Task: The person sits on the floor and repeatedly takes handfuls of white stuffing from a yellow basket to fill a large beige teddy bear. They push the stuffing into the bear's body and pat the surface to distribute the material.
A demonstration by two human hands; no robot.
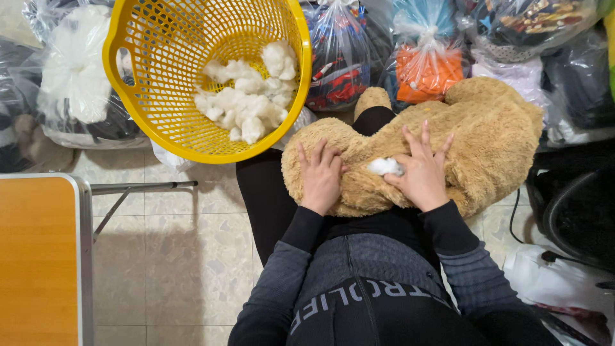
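a person sits with a tan plush toy (474, 138) lying across the lap, its fuzzy body stretching from the middle of the view toward the right. the left hand (320, 176) lies palm down on the left part of the toy, fingers slightly spread and curled into the fur, holding nothing that can be seen. the right hand (423, 170) rests on the toy just right of centre, its fingers fanned out flat, with the thumb side touching a small tuft of white stuffing (385, 166) that pokes out of the plush between the two hands; whether the thumb pinches the tuft or merely presses beside it cannot be told. both arms wear dark long sleeves. up and to the left, a yellow plastic basket (160, 77) with a lattice wall is tilted toward the person, and a heap of loose white filling (250, 96) sits inside it, against the lower right of its wall. behind the basket and toy, clear plastic bags (426, 64) of coloured cloth are stacked in a row, and one bag at far left holds more white fluff (73, 64). an orange-topped counter (35, 256) with a metal edge stands at lower left, well apart from the hands, over a pale tiled floor (186, 256).
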